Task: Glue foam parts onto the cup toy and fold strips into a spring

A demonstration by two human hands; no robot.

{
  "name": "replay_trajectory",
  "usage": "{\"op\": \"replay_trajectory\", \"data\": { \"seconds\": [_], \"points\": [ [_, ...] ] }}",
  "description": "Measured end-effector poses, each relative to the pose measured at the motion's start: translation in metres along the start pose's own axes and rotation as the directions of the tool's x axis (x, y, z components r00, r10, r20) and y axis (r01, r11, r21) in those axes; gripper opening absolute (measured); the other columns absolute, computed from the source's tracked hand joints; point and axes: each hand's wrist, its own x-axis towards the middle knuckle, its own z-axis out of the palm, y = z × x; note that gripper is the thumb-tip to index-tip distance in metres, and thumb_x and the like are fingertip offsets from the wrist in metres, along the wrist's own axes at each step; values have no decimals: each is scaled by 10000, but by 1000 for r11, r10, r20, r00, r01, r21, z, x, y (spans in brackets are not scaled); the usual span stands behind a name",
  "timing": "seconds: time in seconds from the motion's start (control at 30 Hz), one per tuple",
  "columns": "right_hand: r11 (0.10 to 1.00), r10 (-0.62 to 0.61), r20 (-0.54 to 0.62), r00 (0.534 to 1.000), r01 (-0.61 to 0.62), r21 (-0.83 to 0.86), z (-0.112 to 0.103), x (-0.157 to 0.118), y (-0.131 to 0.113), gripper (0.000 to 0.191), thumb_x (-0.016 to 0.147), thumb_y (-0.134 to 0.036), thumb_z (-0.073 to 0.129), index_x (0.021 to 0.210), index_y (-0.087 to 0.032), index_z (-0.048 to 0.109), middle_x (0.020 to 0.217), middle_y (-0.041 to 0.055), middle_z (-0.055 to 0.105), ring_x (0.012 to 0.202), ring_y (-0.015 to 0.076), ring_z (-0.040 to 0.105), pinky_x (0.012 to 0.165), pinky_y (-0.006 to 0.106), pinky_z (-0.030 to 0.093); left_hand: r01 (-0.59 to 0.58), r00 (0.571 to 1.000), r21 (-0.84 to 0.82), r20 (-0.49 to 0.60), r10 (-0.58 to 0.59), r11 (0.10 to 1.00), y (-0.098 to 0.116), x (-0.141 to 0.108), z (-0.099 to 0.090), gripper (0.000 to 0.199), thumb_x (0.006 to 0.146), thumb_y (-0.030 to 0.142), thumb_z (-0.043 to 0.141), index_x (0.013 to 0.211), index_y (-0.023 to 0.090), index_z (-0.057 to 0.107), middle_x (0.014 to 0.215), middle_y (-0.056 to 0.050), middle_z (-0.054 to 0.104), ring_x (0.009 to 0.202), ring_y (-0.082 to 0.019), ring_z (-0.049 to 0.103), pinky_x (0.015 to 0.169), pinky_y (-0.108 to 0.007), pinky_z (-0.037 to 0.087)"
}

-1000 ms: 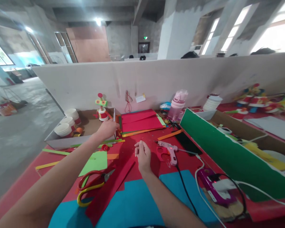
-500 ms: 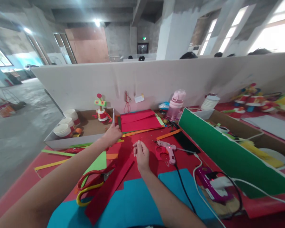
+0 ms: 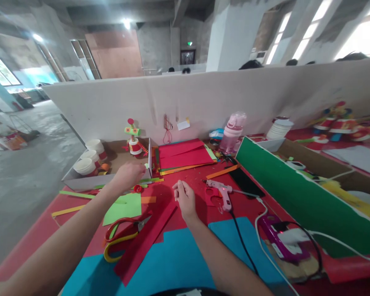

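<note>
My left hand [image 3: 128, 176] hovers at the front right edge of the cardboard tray [image 3: 80, 184], its fingers closed; a tiny pale green bit shows by the fingertips, too small to make out. Over the middle of the red table my right hand [image 3: 184, 198] has its fingers curled together, and what they hold, if anything, is hidden. A dark red paper strip [image 3: 144, 246] lies just below it, beside scissors [image 3: 123, 236] with red and yellow handles. To its right rests a pink glue gun [image 3: 220, 191]. In the tray stands a small cup figure [image 3: 134, 146] with a green head.
White cups [image 3: 85, 166] stand in the tray's left part. Red sheets [image 3: 185, 156] lie at the back, blue sheets [image 3: 175, 263] in front. A pink bottle [image 3: 232, 133], a purple power strip [image 3: 279, 242] with cables and a green-sided box [image 3: 283, 197] are on the right.
My left hand has moved left from the tray's right corner, uncovering a small red roll on the table. My right hand has stayed nearly in place. The view has shifted slightly.
</note>
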Motion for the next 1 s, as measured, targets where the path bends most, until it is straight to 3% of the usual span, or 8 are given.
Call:
{"op": "replay_trajectory", "data": {
  "seconds": [0.07, 0.17, 0.27, 0.37, 0.67, 0.83, 0.93, 1.0],
  "points": [
    [1000, 3, 2, 1000, -3, -8, -1, 0, 0, 397, 870, -538, 475, 707, -186, 558, 507, -57, 444, 425, 78, 390, 413, 196, 302, 76, 990, -98, 129, -63, 992, 4, -23, 3, 267, 879, 289, 436, 738, 205, 646, 721, -61, 657, 671, -202, 580, 618, -283, 343],
    [1000, -7, -2, 1000, 7, -24, -2, 0, 0, 394, 878, -530, 467, 715, -183, 557, 519, -50, 445, 440, 80, 392, 414, 193, 302, 59, 957, -218, 289, 7, 974, 26, -59, 20, 428, 902, 470, 390, 670, 200, 627, 684, -64, 639, 621, -193, 569, 591, -278, 344],
    [999, -25, -5, 1000, 25, -48, -2, -2, -2, 395, 891, -525, 449, 721, -183, 554, 531, -45, 447, 448, 81, 391, 416, 191, 300, 74, 959, -150, 282, -30, 986, 55, -87, 43, 418, 798, 575, 528, 844, 181, 657, 886, -131, 660, 860, -290, 589, 714, -343, 390],
    [997, -33, -8, 999, 32, -68, -1, -4, -3, 408, 887, -540, 446, 720, -184, 552, 528, -45, 441, 444, 84, 391, 412, 194, 297, 85, 962, -186, 273, -31, 979, 69, -98, 60, 372, 739, 472, 643, 986, 194, 627, 1034, -126, 627, 1009, -310, 537, 829, -391, 381],
    [996, -53, -60, 997, 49, -70, -3, -3, -6, 403, 888, -538, 448, 713, -187, 542, 533, -50, 447, 454, 84, 398, 428, 199, 301, 86, 982, -456, 189, 2, 886, 67, -99, 69, 207, 764, 252, 570, 969, 229, 586, 967, -39, 563, 844, -193, 572, 714, -275, 399],
    [992, -91, -101, 991, 81, -96, -4, -2, -10, 414, 896, -545, 423, 714, -190, 535, 524, -49, 441, 454, 96, 402, 438, 213, 309, 8, 993, -541, 106, 58, 841, 66, -95, 64, 109, 799, 187, 479, 708, 200, 539, 789, -7, 563, 723, -149, 543, 645, -245, 367],
    [971, -185, -145, 972, 158, -180, -5, -4, -21, 398, 913, -524, 403, 739, -193, 540, 574, -34, 471, 518, 115, 449, 499, 228, 355, 94, 996, -653, 66, -67, 752, 59, -74, 64, 207, 824, 244, 473, 625, 191, 463, 590, 28, 493, 583, -126, 483, 560, -235, 331],
    [934, -279, -143, 949, 234, -270, -6, -7, -29, 369, 931, -486, 391, 761, -198, 546, 628, -18, 502, 589, 131, 485, 575, 245, 390, 177, 975, -792, 62, -211, 585, 58, -50, 68, 246, 831, 292, 485, 615, 193, 420, 508, 54, 423, 489, -106, 448, 504, -218, 319]
  ]
}}
